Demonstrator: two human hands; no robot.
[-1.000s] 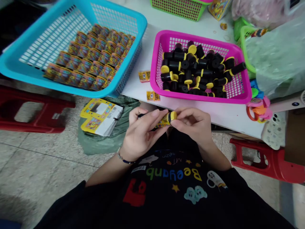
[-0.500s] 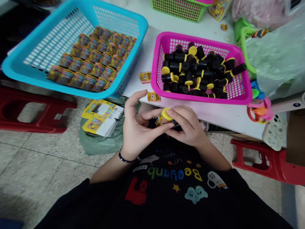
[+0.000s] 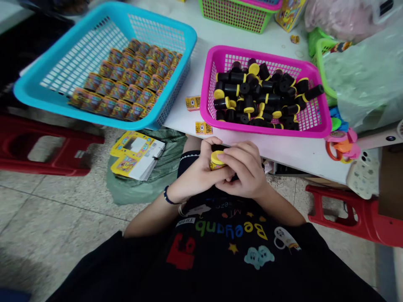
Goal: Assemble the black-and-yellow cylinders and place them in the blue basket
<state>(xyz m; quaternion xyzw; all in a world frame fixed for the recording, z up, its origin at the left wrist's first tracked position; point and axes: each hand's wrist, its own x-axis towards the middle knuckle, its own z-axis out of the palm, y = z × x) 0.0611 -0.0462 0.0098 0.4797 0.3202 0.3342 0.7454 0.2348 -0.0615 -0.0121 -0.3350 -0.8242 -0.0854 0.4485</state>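
Note:
Low in front of my shirt, both hands are closed around a small round container with a yellow lid (image 3: 217, 157). My left hand (image 3: 201, 173) wraps its fingers about the side and far edge of it. From the other side my right hand (image 3: 242, 167) curls over, its fingers meeting the lid and the left fingers. Most of the container's body is hidden by the fingers. Beyond the hands, a pink basket (image 3: 267, 131) holds many black containers with yellow lids (image 3: 231, 89). A blue basket (image 3: 94, 119) at the left holds rows of colourful labelled containers (image 3: 119, 90).
Small stacks of printed labels (image 3: 203, 128) lie by the table's (image 3: 302, 161) front edge. Yellow printed cards (image 3: 138, 155) rest on a green bag (image 3: 126, 195) at lower left. Red stools (image 3: 47, 147) flank me. A phone (image 3: 363, 174) and a green basket (image 3: 234, 16) are on the table.
My left hand has closed from spread fingers to wrapping the container, and my right hand has curled further around it. The label, visible before, is now mostly covered.

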